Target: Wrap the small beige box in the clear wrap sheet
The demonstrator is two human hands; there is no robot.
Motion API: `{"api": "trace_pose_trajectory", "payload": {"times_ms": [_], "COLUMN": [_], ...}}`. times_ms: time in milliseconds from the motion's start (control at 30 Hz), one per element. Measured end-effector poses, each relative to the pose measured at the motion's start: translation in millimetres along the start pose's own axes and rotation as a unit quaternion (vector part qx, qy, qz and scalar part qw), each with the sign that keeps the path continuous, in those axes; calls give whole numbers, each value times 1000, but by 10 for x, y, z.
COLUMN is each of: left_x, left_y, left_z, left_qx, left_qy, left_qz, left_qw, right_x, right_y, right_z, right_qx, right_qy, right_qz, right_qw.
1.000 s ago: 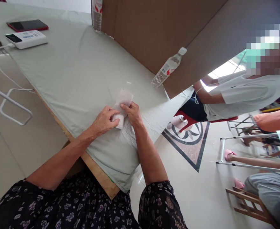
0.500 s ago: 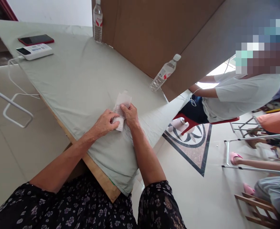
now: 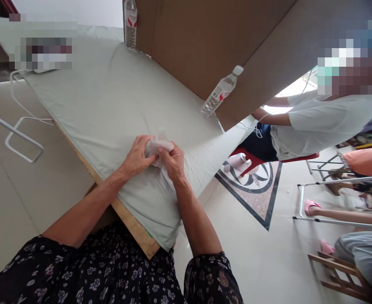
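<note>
Between my two hands is a small bundle of thin white crinkled material (image 3: pixel 159 145), partly see-through and partly hidden by my fingers. Its exact kind does not show. My left hand (image 3: pixel 138 157) curls round the bundle's left side, thumb in front. On the right side, my right hand (image 3: pixel 172 162) pinches it between thumb and fingers. Both hands are close together, just over the pale green cloth (image 3: pixel 110 105) that covers the table, near its front corner.
A water bottle (image 3: pixel 222 90) leans against a brown cardboard panel (image 3: pixel 198 50), with another bottle (image 3: pixel 130 25) at the panel's left end. A white device (image 3: pixel 46 69) with a cable sits at far left. A person in a white shirt (image 3: pixel 328 126) sits at right.
The white strip that stuck out flat beyond my hands is now folded in between them. My left hand has moved up slightly, and the view has shifted a little.
</note>
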State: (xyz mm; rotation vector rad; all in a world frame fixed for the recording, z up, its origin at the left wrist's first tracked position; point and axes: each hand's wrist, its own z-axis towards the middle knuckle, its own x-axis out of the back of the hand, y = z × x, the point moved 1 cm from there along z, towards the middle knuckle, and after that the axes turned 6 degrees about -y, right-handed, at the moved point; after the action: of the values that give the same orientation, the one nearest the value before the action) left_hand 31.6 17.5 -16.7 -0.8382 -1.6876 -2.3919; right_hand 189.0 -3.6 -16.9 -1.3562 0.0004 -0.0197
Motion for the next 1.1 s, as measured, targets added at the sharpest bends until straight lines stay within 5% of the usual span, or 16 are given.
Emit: {"api": "trace_pose_trajectory", "payload": {"times_ms": [267, 500, 700, 800, 1100], "left_x": [65, 158, 281, 255, 150], "left_y": [-42, -12, 52, 28, -7], "left_z": [-11, -14, -1, 2, -1], "left_qx": [-1, 63, 73, 101, 126], "left_qy": [-73, -92, -169, -193, -166], "left_qz": [-53, -108, -170, -193, -282], "left_qw": [996, 988, 968, 957, 936], "right_x": [107, 123, 128, 104, 130], "right_y": [6, 88, 37, 0, -93], "right_z": [-394, -413, -215, -131, -143], "right_qx": [105, 158, -7, -113, -77], "right_qy": [-45, -81, -27, -54, -46], "right_qz": [-194, -306, -118, -27, -108], "right_qw": [974, 935, 993, 992, 990]}}
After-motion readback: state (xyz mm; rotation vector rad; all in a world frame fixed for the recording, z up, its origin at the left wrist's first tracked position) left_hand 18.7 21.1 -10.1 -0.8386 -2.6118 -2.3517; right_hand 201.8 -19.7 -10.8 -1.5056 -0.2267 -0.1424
